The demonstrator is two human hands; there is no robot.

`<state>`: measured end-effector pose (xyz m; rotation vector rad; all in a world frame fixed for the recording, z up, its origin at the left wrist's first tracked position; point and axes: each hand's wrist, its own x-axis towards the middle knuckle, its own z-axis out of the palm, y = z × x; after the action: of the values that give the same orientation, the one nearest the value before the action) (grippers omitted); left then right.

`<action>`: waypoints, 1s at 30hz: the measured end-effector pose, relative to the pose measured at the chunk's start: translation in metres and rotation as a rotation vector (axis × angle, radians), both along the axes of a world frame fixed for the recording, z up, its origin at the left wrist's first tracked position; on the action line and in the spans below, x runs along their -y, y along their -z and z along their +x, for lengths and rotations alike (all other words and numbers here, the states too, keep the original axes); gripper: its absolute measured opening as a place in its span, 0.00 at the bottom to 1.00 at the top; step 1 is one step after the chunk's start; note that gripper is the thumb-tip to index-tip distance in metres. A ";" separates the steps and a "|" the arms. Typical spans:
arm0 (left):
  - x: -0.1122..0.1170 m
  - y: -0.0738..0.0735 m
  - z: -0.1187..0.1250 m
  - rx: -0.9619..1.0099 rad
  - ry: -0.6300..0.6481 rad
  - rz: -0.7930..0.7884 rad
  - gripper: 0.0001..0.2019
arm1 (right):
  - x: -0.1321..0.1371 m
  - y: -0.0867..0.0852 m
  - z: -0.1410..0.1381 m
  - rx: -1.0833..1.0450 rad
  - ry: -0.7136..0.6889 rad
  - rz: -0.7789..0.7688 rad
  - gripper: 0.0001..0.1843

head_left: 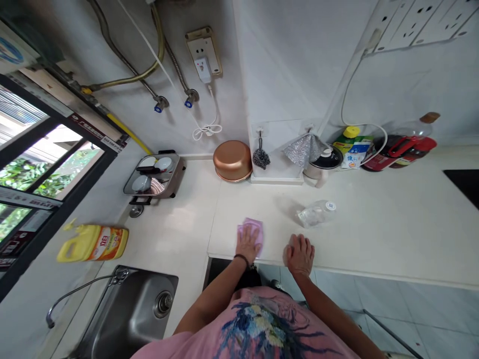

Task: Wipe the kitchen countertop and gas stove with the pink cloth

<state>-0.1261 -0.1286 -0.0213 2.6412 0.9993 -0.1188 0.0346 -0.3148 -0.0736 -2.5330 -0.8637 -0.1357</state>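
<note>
My left hand point(247, 241) lies flat with fingers spread on a folded pink cloth point(258, 225), pressing it against the white countertop point(374, 224) near its front edge. To its right, my right hand point(301, 254) rests on the counter by the edge, fingers a little bent and slightly apart, with nothing visible in it. Just beyond the right hand, a clear plastic bottle point(317, 214) with a white cap lies on its side.
A steel sink point(138, 304) is at lower left, with a yellow detergent jug point(95, 243) behind it. Along the wall stand an electric pan point(174, 182) holding dishes, a copper-coloured pot point(232, 159), a lidded pot point(318, 172) and several bottles point(402, 149). A scrubber point(261, 157) and silvery cloth point(304, 148) hang there.
</note>
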 end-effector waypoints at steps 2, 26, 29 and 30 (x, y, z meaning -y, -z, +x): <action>-0.028 -0.007 -0.028 -0.023 -0.145 0.031 0.35 | 0.000 0.000 -0.001 -0.011 -0.005 0.014 0.33; -0.134 0.000 -0.159 0.020 -0.857 0.124 0.35 | 0.010 -0.041 0.061 -0.285 0.418 0.603 0.65; -0.136 -0.005 -0.158 -0.007 -0.856 0.101 0.35 | -0.003 -0.059 0.093 -0.235 0.423 0.675 0.71; -0.136 -0.006 -0.157 -0.014 -0.854 0.089 0.34 | -0.010 -0.065 0.102 -0.232 0.422 0.699 0.72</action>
<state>-0.2829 0.0070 -0.0152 2.0515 2.0552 0.1049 0.1364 -0.3049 -0.0087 -1.9699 -0.1305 -0.2243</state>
